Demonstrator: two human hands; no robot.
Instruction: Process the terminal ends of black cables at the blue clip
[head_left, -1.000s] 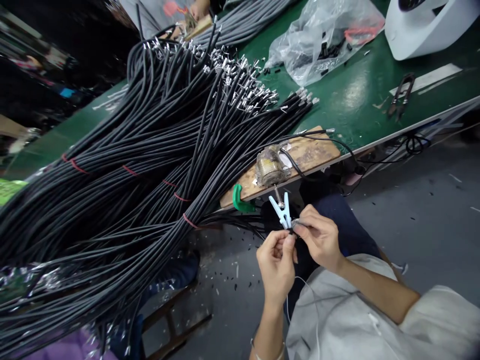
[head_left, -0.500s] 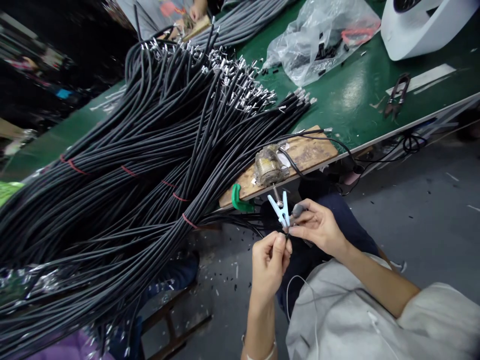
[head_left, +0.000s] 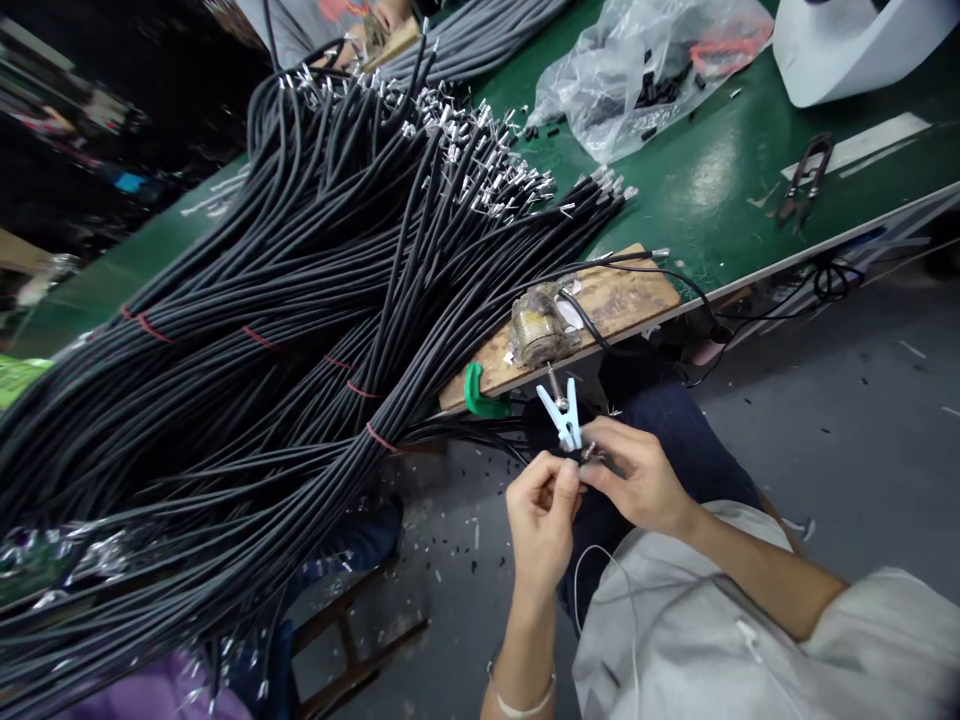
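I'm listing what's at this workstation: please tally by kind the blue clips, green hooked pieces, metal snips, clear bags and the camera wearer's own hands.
Blue clip: 1
Green hooked piece: 1
Metal snips: 1 pair
Clear bag: 1
Wearer's left hand and right hand: 2
Total: 6

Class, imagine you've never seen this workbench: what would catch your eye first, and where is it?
The great mass of black cables, spread over the picture's left side, dominates, its silvery ends clustered toward the top centre. Next comes the pale blue clothes-peg, pictured below the wooden board, with the left hand and right hand close together at its lower end.
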